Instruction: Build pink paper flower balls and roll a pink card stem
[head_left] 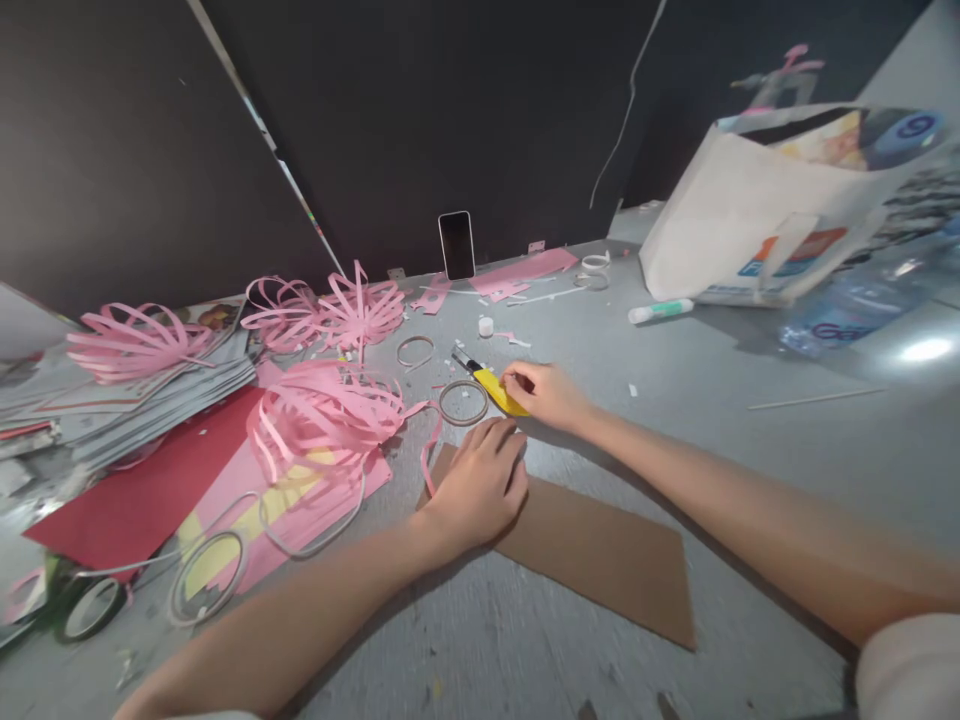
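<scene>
My right hand (546, 393) has its fingers curled at the handle end of a yellow utility knife (492, 389), whose blade end points away to the upper left. Palm down, my left hand (484, 482) rests over a brown cardboard strip (600, 548), its fingers slightly bent and nothing seen in them. The strip's left end is partly hidden beneath that hand. Just beyond my left fingertips lies a ring-shaped roll of tape (463, 402). A thin pink paper strip (431, 445) runs down beside my left hand.
Pink looped paper strips (326, 415) and stacked papers (165, 385) cover the left side. Another tape roll (206, 578) lies front left. A phone (457, 246) leans on the dark wall. At right are a glue stick (661, 311), a white bag (757, 215) and a plastic bottle (847, 308).
</scene>
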